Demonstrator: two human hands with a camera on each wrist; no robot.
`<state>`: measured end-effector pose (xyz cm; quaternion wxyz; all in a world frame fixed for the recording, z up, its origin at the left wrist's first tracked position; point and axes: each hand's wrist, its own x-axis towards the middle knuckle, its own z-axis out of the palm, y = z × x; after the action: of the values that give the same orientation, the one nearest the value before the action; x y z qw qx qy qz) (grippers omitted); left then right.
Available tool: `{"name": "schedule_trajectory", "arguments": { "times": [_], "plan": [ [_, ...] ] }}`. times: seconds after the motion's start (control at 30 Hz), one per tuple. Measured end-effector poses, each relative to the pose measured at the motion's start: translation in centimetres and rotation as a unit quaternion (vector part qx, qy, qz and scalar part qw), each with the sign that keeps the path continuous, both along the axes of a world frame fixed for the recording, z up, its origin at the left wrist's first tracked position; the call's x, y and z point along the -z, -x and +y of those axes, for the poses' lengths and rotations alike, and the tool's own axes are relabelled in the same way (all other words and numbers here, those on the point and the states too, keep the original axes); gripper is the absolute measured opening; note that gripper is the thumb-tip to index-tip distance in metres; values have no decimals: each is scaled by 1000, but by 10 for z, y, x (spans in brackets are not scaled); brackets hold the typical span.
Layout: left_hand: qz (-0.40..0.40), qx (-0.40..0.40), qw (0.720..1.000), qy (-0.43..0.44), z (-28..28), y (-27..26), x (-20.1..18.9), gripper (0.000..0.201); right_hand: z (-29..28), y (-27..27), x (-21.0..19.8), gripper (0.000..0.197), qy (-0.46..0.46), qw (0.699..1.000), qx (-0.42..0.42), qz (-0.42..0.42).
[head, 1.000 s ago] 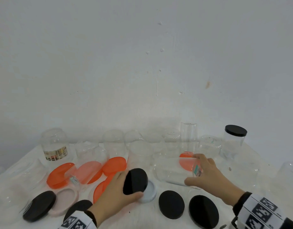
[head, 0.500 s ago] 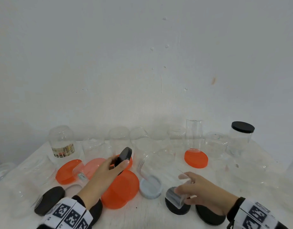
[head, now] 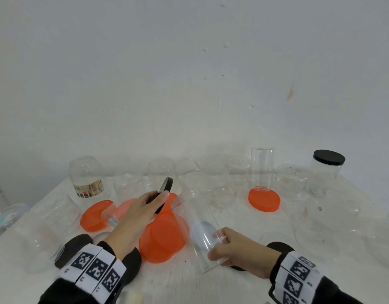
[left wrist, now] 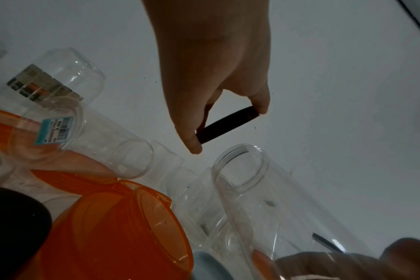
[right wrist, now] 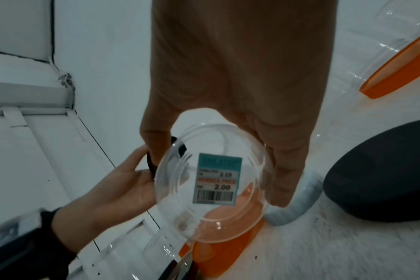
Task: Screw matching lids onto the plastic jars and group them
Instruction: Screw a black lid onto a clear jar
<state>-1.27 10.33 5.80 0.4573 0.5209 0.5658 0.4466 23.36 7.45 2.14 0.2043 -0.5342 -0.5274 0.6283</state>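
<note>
My left hand (head: pixel 143 207) grips a black lid (head: pixel 165 191) on edge, its rim pinched between thumb and fingers (left wrist: pixel 195 144), just left of a clear jar's open threaded mouth (left wrist: pixel 240 166). My right hand (head: pixel 235 249) holds that clear plastic jar (head: pixel 195 218) by its base, tilted with the mouth pointing away and to the left. The jar's bottom carries a teal price sticker (right wrist: pixel 217 179). The black lid (left wrist: pixel 228 127) hangs a little above and apart from the jar's mouth.
Orange lids (head: pixel 163 235) lie under and left of the hands, another orange lid (head: pixel 263 199) sits at the back right. Several clear open jars line the wall. A black-lidded jar (head: pixel 326 170) stands far right. Black lids (head: pixel 71 246) and a pale blue lid (right wrist: pixel 293 208) lie near the front.
My right hand has pulled the clear jar from the back toward the front and tilted it. My left hand lifted the black lid off the table and turned it on edge beside the jar's mouth.
</note>
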Motion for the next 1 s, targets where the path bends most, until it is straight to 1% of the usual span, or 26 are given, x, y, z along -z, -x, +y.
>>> {"name": "schedule_trajectory", "arguments": {
  "times": [0.03, 0.07, 0.2, 0.23, 0.37, 0.47, 0.53, 0.57, 0.63, 0.67, 0.73, 0.8, 0.93, 0.97, 1.0],
  "plan": [
    [-1, 1, 1000, -1, 0, 0, -1, 97, 2, 2, 3, 79, -10, 1000, -16, -20],
    [0, 2, 1000, -2, -1, -1, -1, 95, 2, 4, 5, 81, -25, 999, -28, -36],
    [14, 3, 1000, -7, -2, -3, -3, 92, 9, 10, 15, 82, -68, 992, -53, -91],
    [19, 2, 1000, -9, -3, -4, -3, 88, 10, 11, 18, 82, -77, 990, -60, -104],
    [54, -7, 998, -28, -6, -11, -7, 63, 16, 13, 24, 87, -114, 977, -89, -157],
    [76, 0, 996, -40, -7, -17, -10, 65, 19, 17, 28, 91, -142, 968, -93, -183],
    [84, 19, 995, -49, -11, -21, -12, 65, 20, 18, 30, 94, -153, 963, -103, -197],
    [88, 33, 994, -55, -13, -23, -12, 58, 20, 18, 30, 95, -157, 960, -111, -203],
    [100, 56, 991, -65, -19, -27, -16, 28, 21, 18, 30, 98, -165, 954, -123, -217],
    [108, 71, 989, -72, -21, -29, -19, 22, 22, 18, 30, 101, -167, 952, -125, -222],
    [125, 89, 984, -89, -24, -33, -23, 28, 22, 17, 30, 108, -167, 952, -128, -223],
    [139, 100, 980, -100, -25, -35, -23, 26, 24, 15, 28, 110, -164, 954, -129, -214],
    [159, 116, 974, -112, -26, -36, -21, 28, 26, 11, 19, 114, -165, 970, -125, -124],
    [165, 117, 973, -112, -25, -36, -18, 31, 27, 11, 17, 114, -174, 973, -118, -100],
    [174, 118, 971, -113, -24, -36, -16, 38, 27, 11, 15, 113, -186, 973, -110, -79]
  ]
}}
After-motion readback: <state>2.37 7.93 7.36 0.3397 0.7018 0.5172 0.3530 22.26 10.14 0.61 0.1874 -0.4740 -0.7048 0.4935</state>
